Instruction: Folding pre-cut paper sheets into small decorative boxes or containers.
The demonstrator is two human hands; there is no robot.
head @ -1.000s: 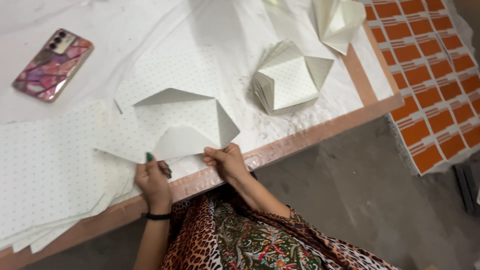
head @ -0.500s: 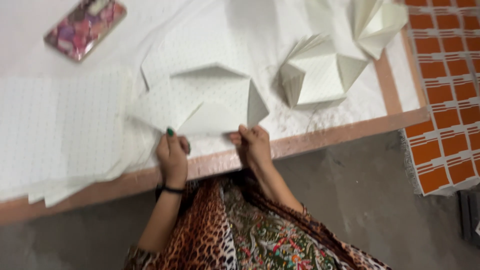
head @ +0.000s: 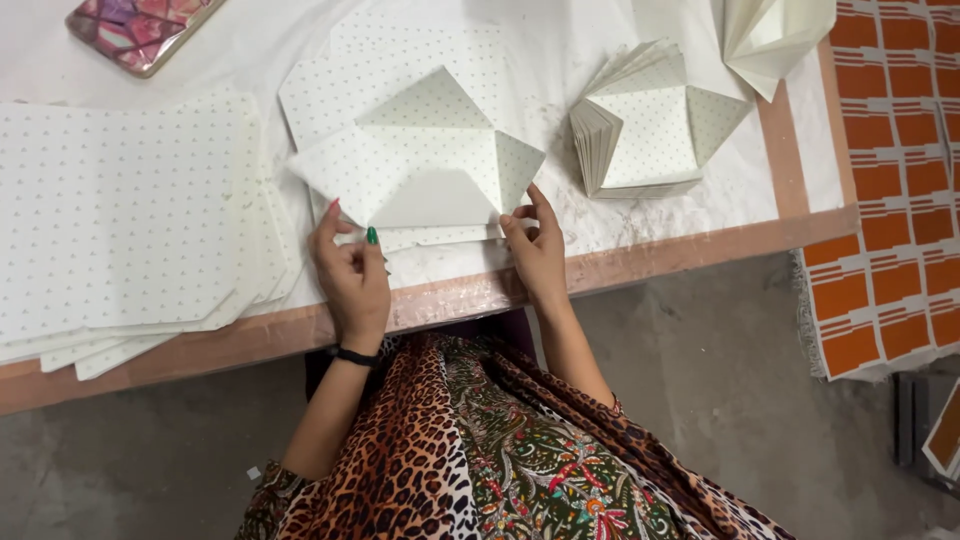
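Envelope (head: pixel 420 165): dotted paper, half-folded, flaps in, on table (head: pixel 660 265)
Left hand (head: pixel 350 270): pinching lower-left flap edge
Right hand (head: pixel 535 250): pinching lower-right corner

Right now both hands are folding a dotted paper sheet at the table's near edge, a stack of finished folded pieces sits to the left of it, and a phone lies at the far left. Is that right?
Not quite. In the head view the stack of folded pieces sits to the right of the dotted paper sheet; flat unfolded sheets lie on the left. The left hand and right hand do hold the sheet at the table edge, phone far left.
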